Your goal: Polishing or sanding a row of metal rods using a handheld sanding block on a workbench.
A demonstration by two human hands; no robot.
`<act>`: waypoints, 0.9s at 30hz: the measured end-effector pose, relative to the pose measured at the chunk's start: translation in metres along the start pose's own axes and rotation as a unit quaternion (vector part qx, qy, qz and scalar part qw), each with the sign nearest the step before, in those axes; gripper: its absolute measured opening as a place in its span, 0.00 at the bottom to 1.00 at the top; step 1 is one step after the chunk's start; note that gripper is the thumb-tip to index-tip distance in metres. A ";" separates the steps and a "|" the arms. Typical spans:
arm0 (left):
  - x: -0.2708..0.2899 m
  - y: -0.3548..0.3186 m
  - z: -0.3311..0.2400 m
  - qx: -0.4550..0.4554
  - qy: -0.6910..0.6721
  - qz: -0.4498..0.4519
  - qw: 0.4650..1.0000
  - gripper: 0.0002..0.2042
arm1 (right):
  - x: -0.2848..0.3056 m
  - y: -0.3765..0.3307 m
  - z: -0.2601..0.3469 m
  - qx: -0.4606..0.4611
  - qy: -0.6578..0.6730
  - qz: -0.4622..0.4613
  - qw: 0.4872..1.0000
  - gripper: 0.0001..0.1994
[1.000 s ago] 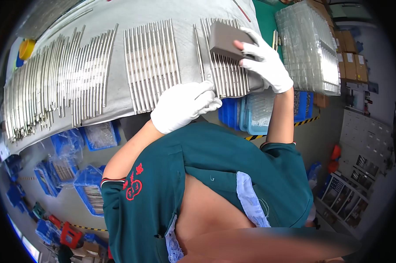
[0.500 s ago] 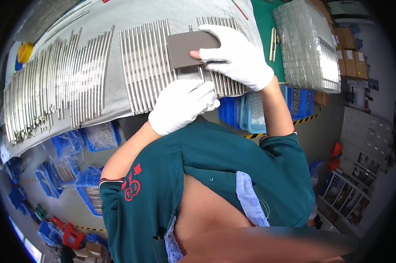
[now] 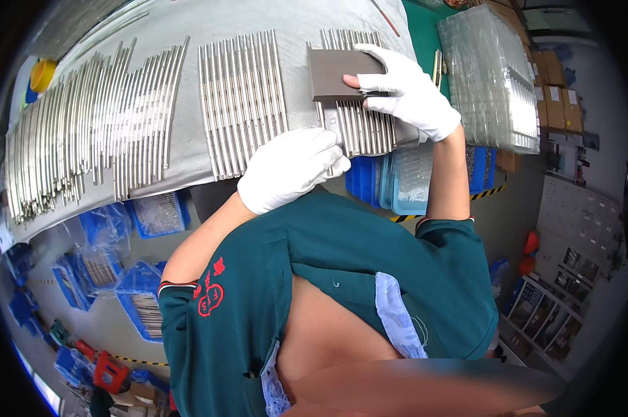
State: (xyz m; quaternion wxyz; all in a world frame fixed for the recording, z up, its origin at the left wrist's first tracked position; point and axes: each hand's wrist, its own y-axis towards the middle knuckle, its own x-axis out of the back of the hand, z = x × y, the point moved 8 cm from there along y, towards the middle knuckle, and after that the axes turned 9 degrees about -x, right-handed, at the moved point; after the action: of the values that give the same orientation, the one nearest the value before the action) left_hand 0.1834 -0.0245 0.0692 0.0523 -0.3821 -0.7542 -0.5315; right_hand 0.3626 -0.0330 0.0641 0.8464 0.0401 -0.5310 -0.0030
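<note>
- 1 metal rod (image 3: 320, 115) is gripped at its near end by the left fingers (image 3: 330, 154), its long axis directed away from them.
- The brown block (image 3: 333, 73) is held over it by the right fingers (image 3: 383, 104).

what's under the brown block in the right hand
Metal rods show past the upper and lower edges of the brown block; the stretches directly beneath it are covered and can't be seen.

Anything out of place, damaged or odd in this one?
Two mild oddities. On the right hand, one fingertip shows bare beyond the white glove; whether it's torn or cut, I can't tell. The leftmost metal rods have ragged, uneven ends, unlike the neater middle group.
</note>
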 end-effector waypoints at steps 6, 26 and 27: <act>-0.012 -0.005 0.011 0.067 -0.026 0.118 0.990 0.12 | -0.008 0.002 0.016 -0.020 0.010 -0.017 1.000 0.21; 0.000 -0.006 -0.002 0.040 -0.013 0.028 0.999 0.10 | -0.005 0.004 0.000 -0.012 0.039 0.017 0.999 0.21; -0.004 -0.006 0.000 0.057 -0.034 0.057 0.996 0.10 | -0.005 0.002 -0.015 -0.051 0.098 0.044 0.993 0.21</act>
State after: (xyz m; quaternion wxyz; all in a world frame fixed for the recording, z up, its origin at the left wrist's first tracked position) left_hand 0.1820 -0.0270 0.0624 0.0782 -0.4391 -0.7615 -0.4703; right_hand 0.3738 -0.0303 0.0535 0.8945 -0.0263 -0.4462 0.0112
